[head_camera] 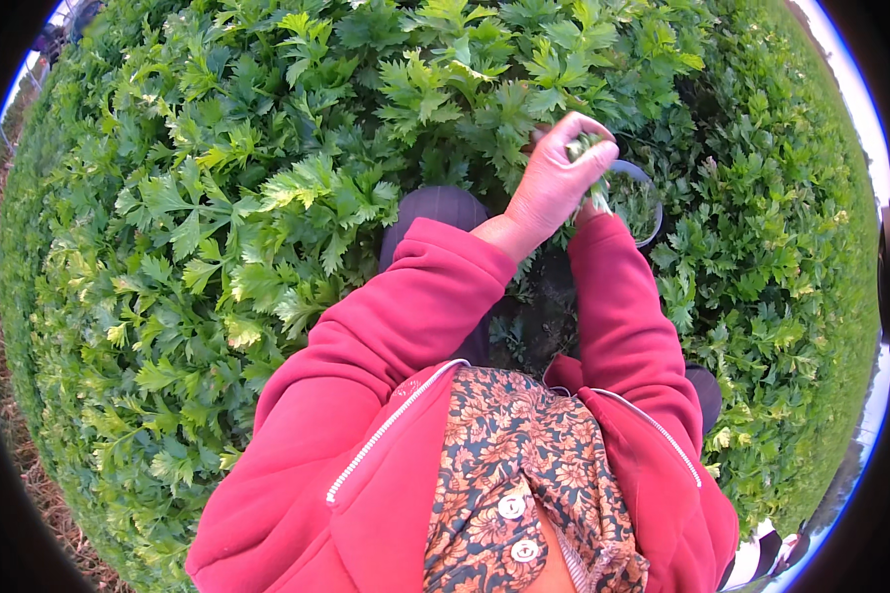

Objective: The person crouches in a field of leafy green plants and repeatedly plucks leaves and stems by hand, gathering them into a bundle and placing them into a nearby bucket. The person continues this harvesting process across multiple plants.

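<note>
My left hand (pixel 552 178) is curled around a small bunch of cut or picked green stems (pixel 599 194), with pale ends hanging below the fingers. Beneath it, my right hand (pixel 587 213) is mostly hidden, and only the part by the cuff shows plainly. Just right of both hands sits a round plastic container (pixel 656 222) with a pale rim, with green leafy bits inside. Celery-like leafy plants (pixel 482 111) crowd up against the hands from ahead and the left.
A dark trousered knee (pixel 434 211) presses among the leaves. Bare dark soil (pixel 545 304) shows between my forearms. Dry straw-like ground (pixel 44 511) runs along the far left edge. Something black and white (pixel 764 556), not clear, stands at the lower right.
</note>
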Available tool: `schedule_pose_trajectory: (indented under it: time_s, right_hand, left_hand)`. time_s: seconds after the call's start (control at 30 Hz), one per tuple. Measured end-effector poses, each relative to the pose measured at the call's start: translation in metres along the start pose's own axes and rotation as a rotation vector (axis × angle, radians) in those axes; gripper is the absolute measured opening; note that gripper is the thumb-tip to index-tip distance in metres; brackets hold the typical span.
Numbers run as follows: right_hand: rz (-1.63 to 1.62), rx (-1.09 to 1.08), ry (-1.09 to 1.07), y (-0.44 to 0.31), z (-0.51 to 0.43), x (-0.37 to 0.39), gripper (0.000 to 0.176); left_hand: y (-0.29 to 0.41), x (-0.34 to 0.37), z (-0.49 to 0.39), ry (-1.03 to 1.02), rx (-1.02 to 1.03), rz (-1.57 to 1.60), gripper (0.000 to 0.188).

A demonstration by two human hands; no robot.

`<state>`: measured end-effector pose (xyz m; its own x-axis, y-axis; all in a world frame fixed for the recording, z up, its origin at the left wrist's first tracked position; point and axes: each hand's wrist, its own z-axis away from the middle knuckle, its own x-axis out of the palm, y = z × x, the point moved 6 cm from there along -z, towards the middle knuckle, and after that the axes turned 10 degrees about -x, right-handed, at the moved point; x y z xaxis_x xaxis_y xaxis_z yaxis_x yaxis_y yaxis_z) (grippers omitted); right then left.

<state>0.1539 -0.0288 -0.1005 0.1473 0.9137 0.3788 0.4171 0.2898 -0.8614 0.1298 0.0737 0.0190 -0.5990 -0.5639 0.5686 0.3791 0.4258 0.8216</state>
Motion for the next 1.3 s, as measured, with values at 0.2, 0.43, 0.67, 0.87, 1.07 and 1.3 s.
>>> schedule_pose_trajectory:
  time_s: [0.2, 0.43, 0.67, 0.87, 1.07, 1.3]
  right_hand:
    - [0.819, 0.040, -0.369, 0.028, -0.014, 0.078, 0.033]
    - [0.688, -0.087, -0.129, 0.025, 0.023, 0.055, 0.027]
    - [0.001, 0.067, 0.208, 0.030, 0.085, 0.020, 0.024]
    - [0.039, 0.032, 0.241, 0.015, 0.104, -0.001, 0.023]
    - [0.243, -0.081, 0.215, -0.002, 0.098, 0.009, 0.022]
    - [0.931, -0.035, 0.186, -0.049, 0.099, 0.033, 0.026]
  left_hand:
    - [-0.002, -0.001, 0.008, -0.225, -0.157, 0.028, 0.023]
    - [-0.022, 0.016, 0.010, -0.487, -0.335, 0.192, 0.029]
    - [-0.022, 0.027, 0.026, -0.658, -0.425, -0.004, 0.048]
    - [-0.021, 0.027, 0.027, -0.723, -0.456, 0.057, 0.051]
    - [-0.015, 0.022, 0.023, -0.639, -0.388, 0.055, 0.059]
    - [-0.013, 0.015, 0.016, -0.516, -0.358, 0.064, 0.055]
